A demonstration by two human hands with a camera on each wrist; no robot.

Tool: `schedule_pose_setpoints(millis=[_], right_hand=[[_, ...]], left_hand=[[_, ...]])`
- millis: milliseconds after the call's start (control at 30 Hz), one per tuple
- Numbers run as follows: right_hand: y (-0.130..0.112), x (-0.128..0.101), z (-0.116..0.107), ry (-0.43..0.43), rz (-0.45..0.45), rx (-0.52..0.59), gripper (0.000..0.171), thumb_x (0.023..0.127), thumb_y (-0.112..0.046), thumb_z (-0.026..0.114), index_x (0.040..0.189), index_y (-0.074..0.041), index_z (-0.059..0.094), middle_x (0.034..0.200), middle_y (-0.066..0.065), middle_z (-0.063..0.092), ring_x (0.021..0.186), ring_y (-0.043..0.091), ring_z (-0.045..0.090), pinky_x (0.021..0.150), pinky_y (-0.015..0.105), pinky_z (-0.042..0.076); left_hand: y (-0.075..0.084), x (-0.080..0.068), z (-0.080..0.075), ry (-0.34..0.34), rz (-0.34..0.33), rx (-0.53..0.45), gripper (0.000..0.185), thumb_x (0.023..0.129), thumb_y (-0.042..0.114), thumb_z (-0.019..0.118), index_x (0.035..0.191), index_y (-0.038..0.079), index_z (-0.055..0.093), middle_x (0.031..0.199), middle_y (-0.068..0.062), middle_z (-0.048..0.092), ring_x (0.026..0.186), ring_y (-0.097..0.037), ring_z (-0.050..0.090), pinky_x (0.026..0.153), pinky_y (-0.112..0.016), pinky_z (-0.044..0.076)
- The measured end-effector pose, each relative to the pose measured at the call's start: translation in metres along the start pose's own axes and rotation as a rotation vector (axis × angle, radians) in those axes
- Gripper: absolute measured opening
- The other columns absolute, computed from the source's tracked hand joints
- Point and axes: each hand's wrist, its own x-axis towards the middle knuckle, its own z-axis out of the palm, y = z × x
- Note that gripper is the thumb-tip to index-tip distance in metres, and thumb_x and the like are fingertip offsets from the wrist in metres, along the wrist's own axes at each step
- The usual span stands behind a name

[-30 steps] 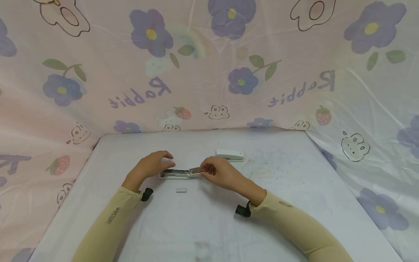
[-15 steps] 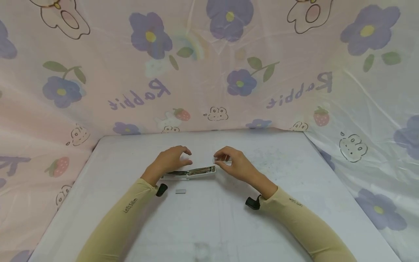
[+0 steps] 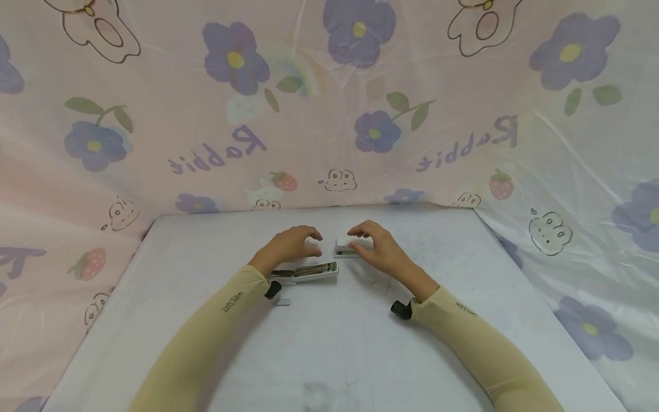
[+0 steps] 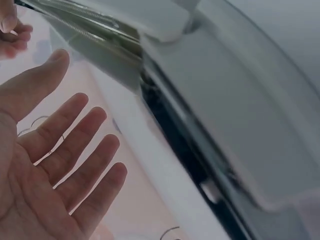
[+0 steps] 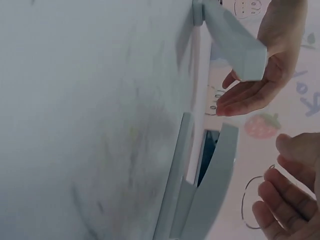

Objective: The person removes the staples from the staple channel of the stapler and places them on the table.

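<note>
Beige sleeves [image 3: 198, 343] extend from the near side of the unfolded white stapler [image 3: 316, 273], and just in front of it we see a small grey strip [image 3: 282, 303] on the white tabletop [image 3: 334, 349]. Our left hand [image 3: 290, 246] is near the stapler's far side, fingers parted and relaxed. Behind it to the right, our right hand [image 3: 379, 249] curves its fingers loosely, gripping nothing, beside a second stapler [image 3: 340, 250]. Well beyond the unfolded one hangs floral cloth [image 3: 309, 149].

A gap separated the left hand [image 3: 290, 245] and right hand [image 3: 386, 250]; the closed stapler [image 3: 342, 244] stood partly in it, the opened stapler [image 3: 315, 273] partly across its near side. Between the 2 sleeves [image 3: 479, 343], the table [image 3: 350, 355] gave wide passage.
</note>
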Motion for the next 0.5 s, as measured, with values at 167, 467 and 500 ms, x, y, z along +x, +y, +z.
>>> schedule_pose_setpoints(millis=[167, 467, 500], right_hand=[[0.005, 0.001, 0.001, -0.043, 0.075, 0.011, 0.031, 0.098, -0.006, 0.079, 0.127, -0.002, 0.068, 0.124, 0.014, 0.069, 0.117, 0.036, 0.065, 0.105, 0.054, 0.054], [0.017, 0.004, 0.010, -0.104, 0.141, 0.019, 0.037, 0.098, -0.005, 0.079, 0.132, 0.000, 0.065, 0.130, 0.017, 0.066, 0.123, 0.036, 0.062, 0.110, 0.053, 0.051], [0.018, 0.004, 0.011, -0.107, 0.141, 0.022, 0.038, 0.098, -0.005, 0.078, 0.132, 0.000, 0.064, 0.130, 0.017, 0.065, 0.123, 0.036, 0.062, 0.110, 0.053, 0.051]], left_hand=[[0.008, 0.011, 0.003, -0.035, 0.008, 0.018, 0.047, 0.100, 0.033, 0.079, 0.141, 0.014, 0.067, 0.147, -0.005, 0.066, 0.140, -0.029, 0.058, 0.115, -0.054, 0.047], [0.018, 0.031, 0.000, -0.095, 0.007, 0.038, 0.042, 0.099, 0.028, 0.081, 0.136, 0.013, 0.069, 0.143, -0.007, 0.068, 0.134, -0.029, 0.062, 0.114, -0.051, 0.049], [0.019, 0.033, -0.001, -0.102, 0.006, 0.031, 0.042, 0.099, 0.028, 0.081, 0.136, 0.013, 0.069, 0.143, -0.007, 0.068, 0.134, -0.029, 0.062, 0.114, -0.051, 0.049]])
